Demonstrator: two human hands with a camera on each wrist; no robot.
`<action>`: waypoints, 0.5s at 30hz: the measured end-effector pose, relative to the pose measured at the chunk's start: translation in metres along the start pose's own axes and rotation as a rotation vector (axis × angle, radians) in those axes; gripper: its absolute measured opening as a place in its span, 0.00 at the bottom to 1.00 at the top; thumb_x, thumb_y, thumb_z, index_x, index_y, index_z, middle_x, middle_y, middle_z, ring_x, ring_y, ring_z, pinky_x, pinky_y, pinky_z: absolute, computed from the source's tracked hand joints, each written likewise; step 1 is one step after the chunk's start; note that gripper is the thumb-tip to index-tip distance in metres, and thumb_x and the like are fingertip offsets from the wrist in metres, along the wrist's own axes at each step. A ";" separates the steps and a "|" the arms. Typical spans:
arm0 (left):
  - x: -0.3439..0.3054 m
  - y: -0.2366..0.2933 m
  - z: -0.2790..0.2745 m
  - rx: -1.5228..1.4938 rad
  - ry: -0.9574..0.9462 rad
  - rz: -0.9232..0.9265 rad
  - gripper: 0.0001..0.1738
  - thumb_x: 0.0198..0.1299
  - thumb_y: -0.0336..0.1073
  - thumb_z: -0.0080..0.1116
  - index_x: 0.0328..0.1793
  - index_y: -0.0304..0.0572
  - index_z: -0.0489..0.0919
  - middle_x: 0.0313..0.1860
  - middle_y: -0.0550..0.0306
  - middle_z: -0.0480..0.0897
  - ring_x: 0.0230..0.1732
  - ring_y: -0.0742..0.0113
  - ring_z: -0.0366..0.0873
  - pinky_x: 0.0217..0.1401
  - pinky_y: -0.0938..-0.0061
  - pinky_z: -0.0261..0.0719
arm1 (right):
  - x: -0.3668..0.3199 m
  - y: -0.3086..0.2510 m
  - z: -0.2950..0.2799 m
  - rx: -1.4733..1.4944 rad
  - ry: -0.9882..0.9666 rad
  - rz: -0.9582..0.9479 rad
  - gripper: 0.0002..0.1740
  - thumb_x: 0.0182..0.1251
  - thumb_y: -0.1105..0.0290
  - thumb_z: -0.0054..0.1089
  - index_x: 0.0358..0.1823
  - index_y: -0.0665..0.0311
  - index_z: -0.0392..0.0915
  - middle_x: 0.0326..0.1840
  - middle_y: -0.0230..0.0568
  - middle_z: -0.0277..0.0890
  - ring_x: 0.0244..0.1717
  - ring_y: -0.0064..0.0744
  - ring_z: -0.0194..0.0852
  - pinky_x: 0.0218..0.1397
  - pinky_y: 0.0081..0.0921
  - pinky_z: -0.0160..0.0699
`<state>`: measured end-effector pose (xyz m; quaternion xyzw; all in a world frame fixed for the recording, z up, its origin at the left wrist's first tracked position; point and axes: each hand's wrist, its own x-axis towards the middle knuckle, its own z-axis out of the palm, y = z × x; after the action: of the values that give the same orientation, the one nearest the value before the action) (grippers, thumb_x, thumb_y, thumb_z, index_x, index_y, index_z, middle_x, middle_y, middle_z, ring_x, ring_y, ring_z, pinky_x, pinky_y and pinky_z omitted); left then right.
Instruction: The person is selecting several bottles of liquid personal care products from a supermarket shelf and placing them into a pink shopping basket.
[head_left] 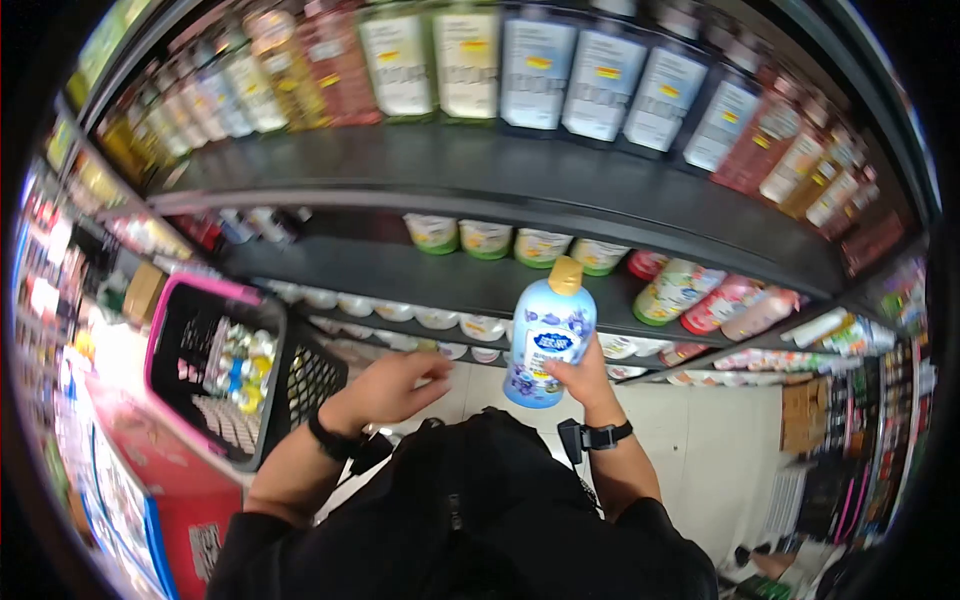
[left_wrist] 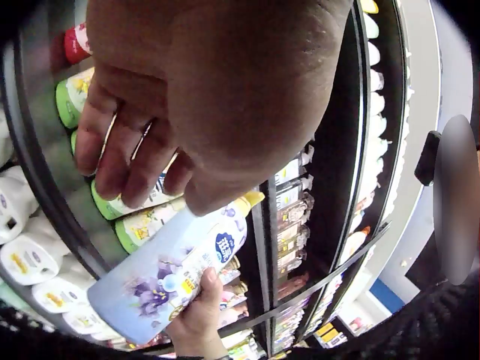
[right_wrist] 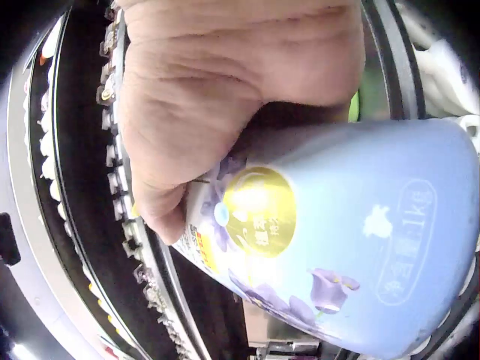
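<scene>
A light blue bottle (head_left: 540, 335) with a yellow cap and purple flowers stands nearly upright in my right hand (head_left: 587, 382), which grips its side, the thumb across the label. In the right wrist view the right hand (right_wrist: 225, 82) wraps the bottle (right_wrist: 352, 225), its far fingers hidden behind it. My left hand (head_left: 392, 388) is held to the left of the bottle, apart from it, fingers loosely bent and holding nothing. The left wrist view shows the left hand (left_wrist: 202, 90) with relaxed fingers, the bottle (left_wrist: 172, 274) beyond them.
Pump bottles (head_left: 535, 70) line the upper shelf (head_left: 480, 170); white-and-green containers (head_left: 485, 238) and pink bottles (head_left: 725, 303) stand on the one below. A black basket with a pink rim (head_left: 158, 340) holds several bottles at the left. Cardboard boxes (head_left: 803, 415) stand at the right.
</scene>
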<state>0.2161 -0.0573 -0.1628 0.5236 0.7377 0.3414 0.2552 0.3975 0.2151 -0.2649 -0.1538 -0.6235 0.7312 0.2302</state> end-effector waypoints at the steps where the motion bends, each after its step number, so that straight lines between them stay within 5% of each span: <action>1: 0.004 0.000 -0.001 -0.104 0.024 0.036 0.16 0.68 0.37 0.63 0.57 0.38 0.79 0.43 0.50 0.86 0.45 0.57 0.86 0.48 0.66 0.83 | 0.002 -0.003 0.004 -0.022 -0.099 -0.006 0.48 0.48 0.73 0.80 0.72 0.67 0.62 0.62 0.41 0.77 0.62 0.33 0.77 0.67 0.36 0.77; 6: -0.006 0.009 -0.001 -0.849 0.196 0.104 0.26 0.75 0.40 0.56 0.74 0.38 0.68 0.52 0.56 0.79 0.50 0.68 0.77 0.56 0.70 0.78 | 0.007 -0.013 0.050 -0.230 -0.250 -0.029 0.50 0.39 0.65 0.85 0.66 0.70 0.68 0.58 0.47 0.80 0.57 0.36 0.82 0.60 0.37 0.81; 8: -0.025 0.019 -0.007 -0.797 0.260 0.128 0.29 0.73 0.41 0.59 0.74 0.37 0.66 0.52 0.54 0.80 0.50 0.67 0.78 0.55 0.69 0.78 | 0.008 -0.013 0.069 -0.383 -0.292 -0.025 0.50 0.37 0.63 0.86 0.64 0.70 0.68 0.55 0.49 0.82 0.55 0.40 0.84 0.58 0.36 0.83; 10: -0.053 0.031 -0.025 -0.441 0.320 0.093 0.32 0.70 0.42 0.63 0.74 0.38 0.65 0.50 0.52 0.80 0.47 0.64 0.79 0.51 0.68 0.79 | 0.013 -0.019 0.094 -0.522 -0.379 -0.071 0.50 0.36 0.62 0.86 0.63 0.70 0.69 0.52 0.50 0.84 0.54 0.41 0.85 0.58 0.36 0.83; 12: -0.080 0.034 -0.036 -0.318 0.434 -0.054 0.33 0.66 0.44 0.66 0.71 0.38 0.66 0.34 0.45 0.83 0.35 0.48 0.83 0.39 0.59 0.80 | 0.020 -0.032 0.128 -0.621 -0.514 -0.032 0.48 0.33 0.61 0.87 0.61 0.68 0.72 0.48 0.52 0.85 0.52 0.45 0.87 0.56 0.38 0.83; 15: -0.125 0.029 -0.053 -0.241 0.521 -0.195 0.29 0.66 0.44 0.66 0.68 0.40 0.70 0.34 0.48 0.82 0.34 0.51 0.83 0.38 0.61 0.80 | 0.033 -0.031 0.170 -0.724 -0.718 -0.190 0.46 0.31 0.61 0.87 0.58 0.64 0.76 0.49 0.51 0.84 0.48 0.51 0.86 0.53 0.40 0.84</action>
<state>0.2342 -0.1822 -0.1044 0.3109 0.7794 0.5231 0.1492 0.2866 0.0931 -0.2028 0.0944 -0.8875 0.4511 -0.0006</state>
